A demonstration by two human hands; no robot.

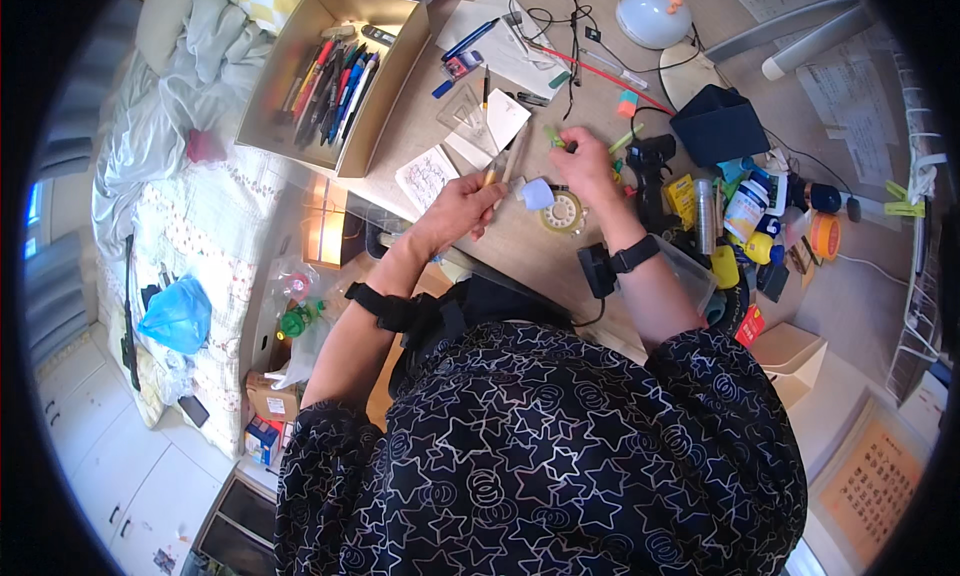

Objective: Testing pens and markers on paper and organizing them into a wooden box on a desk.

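My left hand (466, 210) is closed around slim wooden sticks that look like pencils (516, 154), tips pointing away from me over the desk. My right hand (583, 162) pinches a small green and black item (553, 136), partly hidden by the fingers; it may be a pen or marker. Between the hands lie a pale lavender pad (538, 194) and a roll of clear tape (571, 217). A light green stick (627, 136) rests just beyond my right hand. Beside my left hand is a paper with black scribbles (426, 177).
An open cardboard box (380, 118) holds many pens at the left. Clear set squares (466, 115) lie on white paper. A red rod (600, 73), a round white lamp (652, 17) and a dark pen holder (716, 126) stand farther back. Bottles (747, 205) crowd the right.
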